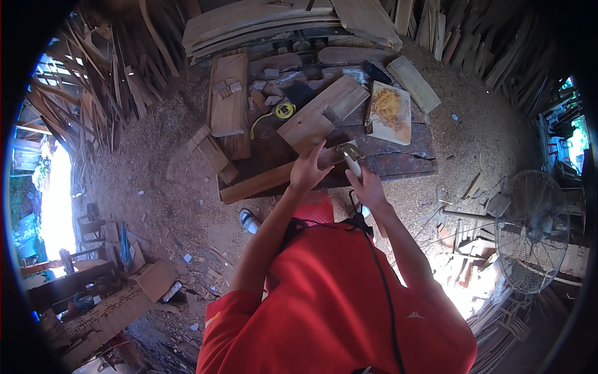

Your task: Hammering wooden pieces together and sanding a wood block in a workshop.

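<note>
My left hand (308, 169) grips a long narrow wooden strip (261, 182) lying along the near edge of the worktable (405, 153), its thumb apart from the other fingers. In my right hand (370, 189) is a hammer (352, 161) with a pale handle and a curved metal head. The hammer's head is over the strip's right end, close beside my left fingers; whether it touches the wood I cannot tell. Just beyond lies a wide plank (324, 112) with a small wooden block (331, 115) against it. A yellow tape measure (284, 111) sits left of that plank.
A stained board (389, 112) and another plank (413, 84) lie at the table's right. Small blocks (227, 87) rest on a board at the left. Stacked planks (261, 25) are at the back. Sawdust covers the floor (162, 149). A large fan (532, 230) stands at the right.
</note>
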Demonstrator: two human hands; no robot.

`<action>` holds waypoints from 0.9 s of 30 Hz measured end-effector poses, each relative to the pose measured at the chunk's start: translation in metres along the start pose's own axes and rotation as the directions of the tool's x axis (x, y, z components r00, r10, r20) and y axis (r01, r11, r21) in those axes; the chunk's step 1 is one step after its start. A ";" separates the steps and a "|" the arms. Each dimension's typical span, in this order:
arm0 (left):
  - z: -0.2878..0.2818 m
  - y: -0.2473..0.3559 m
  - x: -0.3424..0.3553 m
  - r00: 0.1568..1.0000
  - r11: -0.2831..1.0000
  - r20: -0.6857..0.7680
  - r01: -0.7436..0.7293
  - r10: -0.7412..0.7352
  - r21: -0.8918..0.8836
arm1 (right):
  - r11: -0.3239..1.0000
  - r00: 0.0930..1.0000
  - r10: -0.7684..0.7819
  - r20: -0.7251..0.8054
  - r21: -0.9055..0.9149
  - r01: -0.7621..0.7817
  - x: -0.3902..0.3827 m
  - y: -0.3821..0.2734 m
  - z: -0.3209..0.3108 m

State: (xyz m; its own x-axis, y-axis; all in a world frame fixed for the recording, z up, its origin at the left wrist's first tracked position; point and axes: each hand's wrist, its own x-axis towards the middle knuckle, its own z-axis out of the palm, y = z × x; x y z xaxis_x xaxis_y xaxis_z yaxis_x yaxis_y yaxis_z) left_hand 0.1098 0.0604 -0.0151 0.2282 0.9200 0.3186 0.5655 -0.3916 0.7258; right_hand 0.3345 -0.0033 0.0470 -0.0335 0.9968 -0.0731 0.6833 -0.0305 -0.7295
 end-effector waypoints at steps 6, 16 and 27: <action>0.002 0.007 0.003 0.999 1.000 0.028 0.026 -0.026 -0.001 | 0.995 0.995 -0.102 -0.022 -0.017 0.102 0.005 0.022 0.001; 0.002 0.007 0.003 0.999 1.000 0.035 0.019 -0.018 -0.021 | 0.986 0.996 0.067 0.058 -0.159 -0.057 0.013 0.015 -0.011; -0.001 0.002 -0.001 1.000 1.000 0.012 0.008 -0.008 -0.001 | 0.998 0.999 0.041 -0.020 -0.041 -0.042 0.018 -0.006 -0.023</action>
State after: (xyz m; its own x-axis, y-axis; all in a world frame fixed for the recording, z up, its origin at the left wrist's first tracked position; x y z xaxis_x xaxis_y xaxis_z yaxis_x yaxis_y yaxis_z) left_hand 0.1100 0.0585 -0.0133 0.2331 0.9233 0.3053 0.5665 -0.3841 0.7291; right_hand 0.3466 0.0169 0.0657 0.0093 0.9959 -0.0895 0.7132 -0.0693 -0.6975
